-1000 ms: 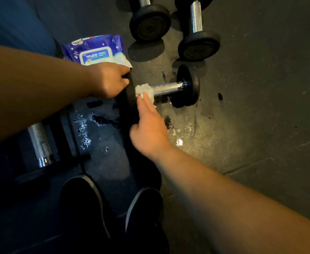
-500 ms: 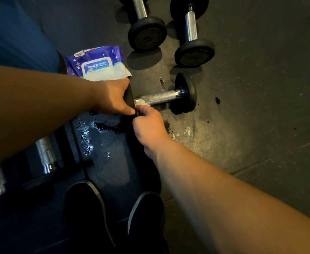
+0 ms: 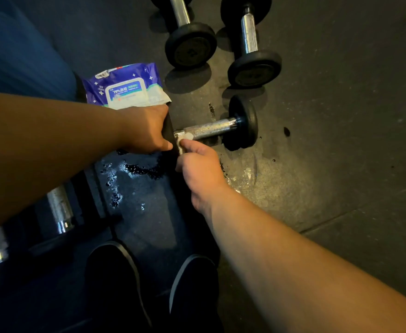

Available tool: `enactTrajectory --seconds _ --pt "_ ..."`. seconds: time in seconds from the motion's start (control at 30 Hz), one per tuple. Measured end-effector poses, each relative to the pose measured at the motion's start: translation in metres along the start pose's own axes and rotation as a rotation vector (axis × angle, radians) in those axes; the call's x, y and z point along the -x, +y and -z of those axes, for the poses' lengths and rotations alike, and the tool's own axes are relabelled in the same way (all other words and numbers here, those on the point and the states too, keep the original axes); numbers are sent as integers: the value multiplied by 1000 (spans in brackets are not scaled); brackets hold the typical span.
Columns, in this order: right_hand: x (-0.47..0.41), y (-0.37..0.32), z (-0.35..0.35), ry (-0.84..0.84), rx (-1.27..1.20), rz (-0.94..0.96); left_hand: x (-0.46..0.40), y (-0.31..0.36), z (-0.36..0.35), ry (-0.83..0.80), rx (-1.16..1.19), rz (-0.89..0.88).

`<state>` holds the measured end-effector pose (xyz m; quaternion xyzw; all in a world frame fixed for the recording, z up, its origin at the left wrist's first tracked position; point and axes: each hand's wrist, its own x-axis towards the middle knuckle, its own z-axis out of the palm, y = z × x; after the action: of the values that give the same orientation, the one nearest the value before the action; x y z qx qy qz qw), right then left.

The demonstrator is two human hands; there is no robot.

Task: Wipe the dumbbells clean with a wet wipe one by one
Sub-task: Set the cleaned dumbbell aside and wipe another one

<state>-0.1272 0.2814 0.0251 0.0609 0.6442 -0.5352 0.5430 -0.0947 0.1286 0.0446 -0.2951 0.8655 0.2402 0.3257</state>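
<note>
Three dumbbells lie in clear view on the dark rubber floor (image 3: 341,116). Two stand side by side at the top edge of the view: one (image 3: 187,39) to the left and one (image 3: 251,54) to the right, each with a chrome bar and black round ends. The third dumbbell (image 3: 211,128) lies crosswise just below them, near the middle of the floor. At the lower left edge, two more chrome bars (image 3: 59,207) show in shadow; what they belong to is too dark to tell. One pack of wet wipes (image 3: 125,88), purple and white, lies flat just above the left hand, touching or nearly touching it. Two dark shoes (image 3: 115,280) point up from the bottom edge. Wet patches (image 3: 134,169) glisten on the floor below the hands.

The left hand (image 3: 144,131) reaches in from the left, fingers curled and clamped around the near black end of the third dumbbell. The right hand (image 3: 199,164) comes up from the lower right, fingers drawn together and pinching one white wet wipe (image 3: 184,138) against the bar where it meets that end.
</note>
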Motion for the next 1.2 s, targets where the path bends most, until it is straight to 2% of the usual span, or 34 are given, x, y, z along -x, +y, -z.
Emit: enactTrajectory --seconds 0.17,0.33,0.43,0.53,0.77,0.87,0.97,1.07,1.2 --pt "-1 4 -13 73 273 174 9 -2 -8 49 1 -16" --pt "16 -12 -3 -21 941 264 18 8 -10 44 -33 -5" --pt "16 -15 7 -11 1281 359 23 14 -7 17 -78 -7" --pt "11 -21 26 28 1471 333 22 17 -2 0 -114 3" --pt "-17 -27 41 57 1856 484 3 11 3 88 -303 44" --pt "-25 -27 42 85 1918 566 -3 0 3 90 -310 -22" --pt "-25 -35 42 57 1908 547 -4 -4 -2 136 -307 -83" --pt "-24 -37 43 13 1893 528 -5 -2 -5 192 -266 -69" --pt "-22 -42 42 -37 1859 488 -4 7 -3 127 -226 -26"
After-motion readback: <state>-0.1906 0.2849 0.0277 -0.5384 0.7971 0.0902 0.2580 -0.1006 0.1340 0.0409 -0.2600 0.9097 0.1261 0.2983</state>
